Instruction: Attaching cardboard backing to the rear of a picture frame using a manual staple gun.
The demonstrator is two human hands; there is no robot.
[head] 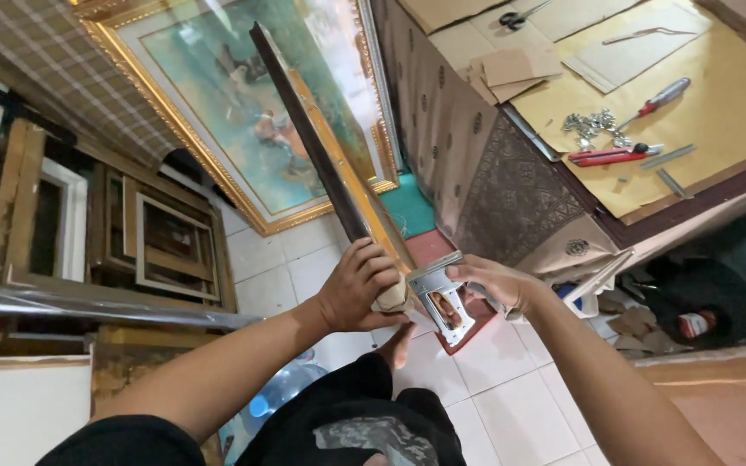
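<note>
One dark wooden frame (321,147), held edge-on and tilted, its near end at both hands. Left hand (360,289) clenched around the frame's lower end. Right hand (498,280) grips one metal staple gun (440,298), its head pressed against the frame corner. Floor: one gilt-framed painting (252,103) leaning behind; several empty frames (157,246) stacked at left. Bench (736,95): one red-handled screwdriver (662,95), one red cutter (606,156), one pair of scissors (515,17), one heap of small metal fittings (593,126).
</note>
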